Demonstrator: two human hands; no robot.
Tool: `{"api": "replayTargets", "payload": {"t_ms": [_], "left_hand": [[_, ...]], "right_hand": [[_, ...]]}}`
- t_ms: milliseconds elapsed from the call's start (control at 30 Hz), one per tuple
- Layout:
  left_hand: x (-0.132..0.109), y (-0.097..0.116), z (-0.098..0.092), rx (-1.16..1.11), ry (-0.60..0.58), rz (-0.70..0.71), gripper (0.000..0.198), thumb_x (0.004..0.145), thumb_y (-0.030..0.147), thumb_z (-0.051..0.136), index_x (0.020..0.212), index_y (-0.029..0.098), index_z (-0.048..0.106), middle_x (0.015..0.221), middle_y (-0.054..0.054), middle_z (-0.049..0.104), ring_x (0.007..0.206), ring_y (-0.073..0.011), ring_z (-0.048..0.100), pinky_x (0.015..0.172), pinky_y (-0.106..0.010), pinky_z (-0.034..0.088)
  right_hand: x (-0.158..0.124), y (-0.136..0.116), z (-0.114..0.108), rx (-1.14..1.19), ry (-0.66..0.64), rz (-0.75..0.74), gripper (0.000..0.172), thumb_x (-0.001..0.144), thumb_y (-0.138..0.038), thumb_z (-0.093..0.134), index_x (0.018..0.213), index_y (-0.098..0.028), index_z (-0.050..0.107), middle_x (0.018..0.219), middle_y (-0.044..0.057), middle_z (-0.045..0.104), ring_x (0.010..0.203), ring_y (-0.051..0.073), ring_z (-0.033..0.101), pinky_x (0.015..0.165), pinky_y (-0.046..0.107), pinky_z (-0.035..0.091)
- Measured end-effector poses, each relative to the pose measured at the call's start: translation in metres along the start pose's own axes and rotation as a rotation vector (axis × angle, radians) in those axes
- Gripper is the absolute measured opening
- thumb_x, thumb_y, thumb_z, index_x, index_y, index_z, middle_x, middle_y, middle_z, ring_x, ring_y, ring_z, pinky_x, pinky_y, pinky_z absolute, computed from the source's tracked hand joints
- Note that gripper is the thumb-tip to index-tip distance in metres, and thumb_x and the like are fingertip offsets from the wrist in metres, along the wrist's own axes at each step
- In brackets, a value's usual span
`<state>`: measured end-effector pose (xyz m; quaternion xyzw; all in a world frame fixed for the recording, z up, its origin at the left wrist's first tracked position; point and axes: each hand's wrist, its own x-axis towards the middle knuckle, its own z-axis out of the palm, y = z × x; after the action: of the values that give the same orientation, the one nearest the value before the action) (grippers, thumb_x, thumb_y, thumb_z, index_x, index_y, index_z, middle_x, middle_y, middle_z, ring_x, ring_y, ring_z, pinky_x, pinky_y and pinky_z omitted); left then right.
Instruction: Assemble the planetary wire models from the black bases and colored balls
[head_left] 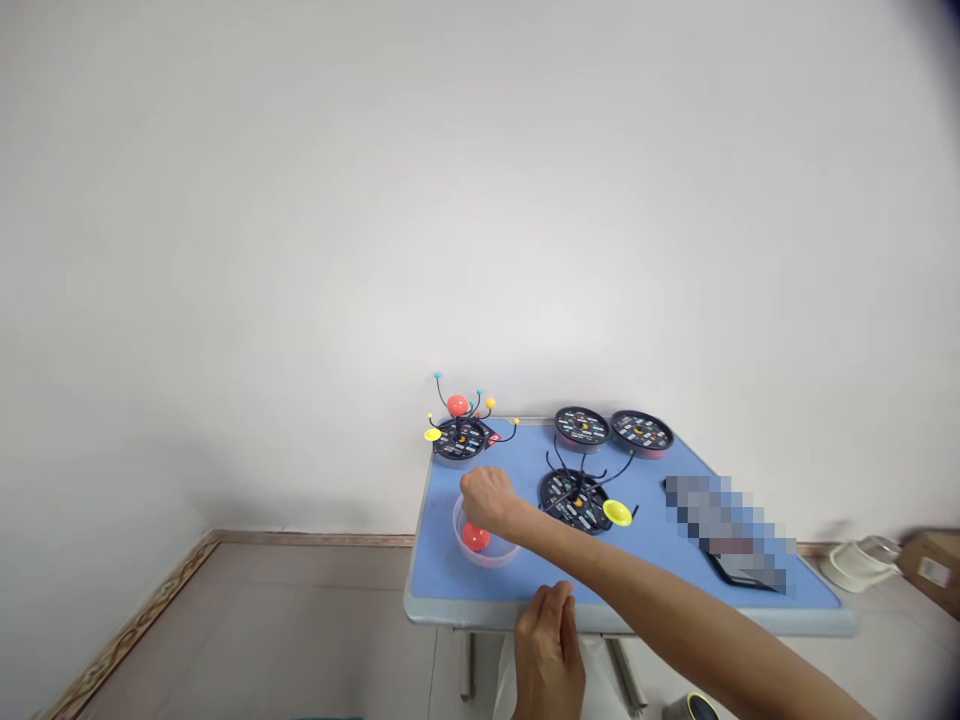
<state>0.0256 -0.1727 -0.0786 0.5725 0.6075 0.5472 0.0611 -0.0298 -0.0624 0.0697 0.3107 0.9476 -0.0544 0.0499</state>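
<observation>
My right hand (489,498) reaches across the blue table, its fingers curled over a clear round plastic bowl (501,558). What those fingers hold, if anything, is hidden. A red ball (475,537) lies in the bowl below the hand. At the table's front edge, my left hand (550,640) has its fingers pressed together; whatever is between them cannot be made out. Just beyond my right forearm stands a planet model (576,502) on a black round base, with several bent black arms and one large yellow piece (617,513) on it.
A fuller planet model (459,438) with a red ball and several small coloured balls stands at the back left. Two black-topped round bases (582,427) sit along the wall. On the right lies a dark flat device (742,570), mostly pixelated. Beyond the table are a white object (855,567) and a cardboard box (934,570).
</observation>
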Motion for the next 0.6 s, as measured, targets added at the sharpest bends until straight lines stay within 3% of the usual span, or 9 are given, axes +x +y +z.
{"api": "replayTargets", "payload": {"t_ms": [100,133,200,267,333,400,500,600], "left_hand": [[-0.005,0.006,0.013,-0.001,-0.016,0.027,0.034,0.097,0.026,0.034,0.107,0.018,0.065,0.078,-0.009,0.070,0.067,-0.0207,0.067,0.062,-0.031,0.052],[-0.006,0.010,0.018,-0.010,-0.046,0.031,0.035,0.097,0.027,0.034,0.111,0.017,0.064,0.081,-0.010,0.071,0.070,-0.0214,0.068,0.064,-0.031,0.053],[-0.002,0.019,0.031,-0.043,-0.125,0.027,0.039,0.097,0.027,0.032,0.121,0.014,0.060,0.093,-0.014,0.072,0.080,-0.0226,0.069,0.072,-0.033,0.054],[0.006,0.030,0.046,-0.097,-0.212,0.014,0.043,0.098,0.027,0.031,0.131,0.010,0.052,0.101,-0.017,0.071,0.085,-0.0227,0.069,0.077,-0.034,0.054],[0.019,0.042,0.063,-0.144,-0.279,-0.012,0.047,0.098,0.027,0.028,0.139,0.007,0.043,0.097,-0.017,0.072,0.082,-0.0221,0.068,0.075,-0.033,0.053],[0.032,0.051,0.079,-0.167,-0.312,-0.055,0.049,0.098,0.026,0.027,0.141,0.007,0.039,0.087,-0.014,0.071,0.073,-0.0209,0.066,0.068,-0.031,0.052],[0.047,0.058,0.101,-0.174,-0.287,-0.133,0.047,0.098,0.026,0.027,0.139,0.010,0.041,0.083,-0.013,0.070,0.071,-0.0202,0.064,0.068,-0.030,0.050],[0.054,0.054,0.117,-0.155,-0.221,-0.188,0.045,0.097,0.027,0.031,0.136,0.009,0.045,0.077,-0.011,0.069,0.069,-0.0208,0.064,0.066,-0.031,0.050]], "right_hand": [[-0.040,0.026,-0.024,0.151,0.183,0.059,0.018,0.087,-0.018,0.047,0.089,-0.012,0.064,0.085,0.010,0.068,0.077,0.020,0.062,0.064,0.029,0.045],[-0.061,0.040,-0.031,0.403,0.322,0.034,0.017,0.086,-0.020,0.048,0.082,-0.014,0.063,0.077,0.006,0.066,0.070,0.016,0.058,0.060,0.025,0.042],[-0.105,0.074,-0.042,0.939,0.377,0.046,0.014,0.083,-0.030,0.054,0.079,-0.017,0.059,0.062,-0.001,0.056,0.057,0.012,0.050,0.050,0.023,0.037],[-0.147,0.109,-0.040,1.340,0.452,0.100,0.014,0.080,-0.031,0.056,0.084,-0.018,0.058,0.060,-0.002,0.050,0.054,0.012,0.045,0.047,0.023,0.034],[-0.176,0.140,-0.025,1.585,0.503,0.233,0.023,0.079,-0.032,0.059,0.098,-0.020,0.057,0.068,0.000,0.056,0.052,0.011,0.043,0.043,0.022,0.029],[-0.190,0.164,-0.002,1.740,0.480,0.311,0.021,0.077,-0.034,0.062,0.092,-0.020,0.056,0.068,0.000,0.055,0.050,0.011,0.041,0.041,0.021,0.026],[-0.192,0.184,0.031,1.867,0.479,0.375,0.021,0.076,-0.036,0.064,0.088,-0.019,0.060,0.069,0.001,0.055,0.052,0.011,0.043,0.041,0.023,0.030],[-0.185,0.193,0.051,1.974,0.452,0.371,0.023,0.077,-0.037,0.066,0.089,-0.018,0.064,0.072,0.002,0.057,0.055,0.011,0.045,0.044,0.022,0.035]]}}
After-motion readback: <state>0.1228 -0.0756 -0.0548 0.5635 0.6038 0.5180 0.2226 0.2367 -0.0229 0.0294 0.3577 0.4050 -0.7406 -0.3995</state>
